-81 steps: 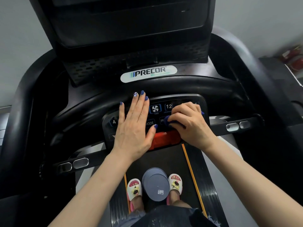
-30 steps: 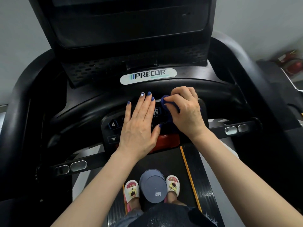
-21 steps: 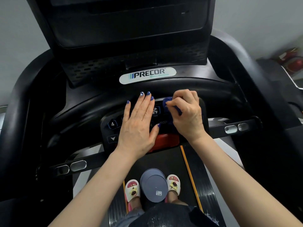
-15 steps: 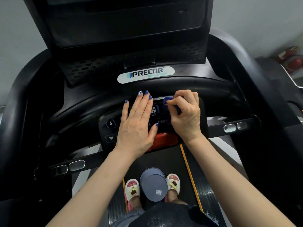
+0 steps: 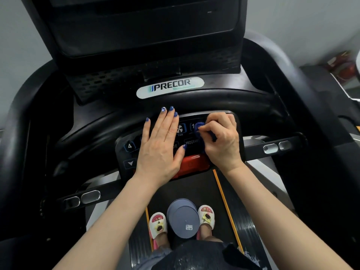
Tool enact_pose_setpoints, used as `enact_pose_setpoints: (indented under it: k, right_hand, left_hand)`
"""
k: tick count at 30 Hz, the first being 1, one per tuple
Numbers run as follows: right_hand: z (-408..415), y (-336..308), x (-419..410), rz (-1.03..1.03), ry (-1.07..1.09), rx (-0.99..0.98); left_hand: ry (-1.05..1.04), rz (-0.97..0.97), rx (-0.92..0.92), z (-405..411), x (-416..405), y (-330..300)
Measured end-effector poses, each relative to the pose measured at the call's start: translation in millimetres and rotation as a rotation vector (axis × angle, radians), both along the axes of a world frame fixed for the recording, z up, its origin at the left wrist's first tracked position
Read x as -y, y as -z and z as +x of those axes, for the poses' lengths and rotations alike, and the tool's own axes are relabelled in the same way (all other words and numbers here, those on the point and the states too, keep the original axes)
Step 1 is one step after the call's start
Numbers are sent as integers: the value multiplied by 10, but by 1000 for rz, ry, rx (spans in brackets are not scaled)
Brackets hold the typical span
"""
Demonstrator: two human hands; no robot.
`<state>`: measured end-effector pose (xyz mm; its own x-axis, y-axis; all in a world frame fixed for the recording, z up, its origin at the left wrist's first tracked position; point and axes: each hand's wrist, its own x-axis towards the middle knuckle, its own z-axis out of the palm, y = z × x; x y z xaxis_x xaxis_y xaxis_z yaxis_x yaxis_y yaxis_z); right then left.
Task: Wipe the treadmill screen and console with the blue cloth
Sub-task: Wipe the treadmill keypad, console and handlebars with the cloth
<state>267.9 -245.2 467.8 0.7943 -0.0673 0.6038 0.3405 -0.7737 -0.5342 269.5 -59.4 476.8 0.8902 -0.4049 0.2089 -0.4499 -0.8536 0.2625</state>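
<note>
While standing on the belt (image 5: 198, 188) in cartoon slippers (image 5: 158, 224), looking down at a Precor treadmill console (image 5: 240, 133). Starting far left: metal grip sensors (image 5: 82, 198) on the left handlebar, then a "4" button (image 5: 130, 146) and a down arrow (image 5: 130, 163) on the button panel. Left hand (image 5: 160, 147) next, lying flat on the panel, fingers (image 5: 165, 123) straight and together, blue nails, holding nothing. Just right of it the fan button (image 5: 180, 129) and the PROGRAM key (image 5: 191, 142), with a red stop bar (image 5: 191, 164) under them. Then the right hand (image 5: 222, 139), fingers curled tight around the bunched blue cloth (image 5: 198, 129) — pressed against the panel's upper right, right over a number button. Dark screen (image 5: 140, 22) up top, tilted back, nowhere near the cloth. More grip sensors (image 5: 276, 147) far right.
</note>
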Motion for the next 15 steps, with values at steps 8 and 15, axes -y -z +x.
enact_pose_setpoints:
  k: [8,15]
  right_hand:
    - [-100,56,126,-44,-61,-36]
    - [-111,60,193,-91,-163,-57]
  left_hand:
    - [6,11,-4,-4,-7,1]
    - [11,22,-15,-4,-7,-7]
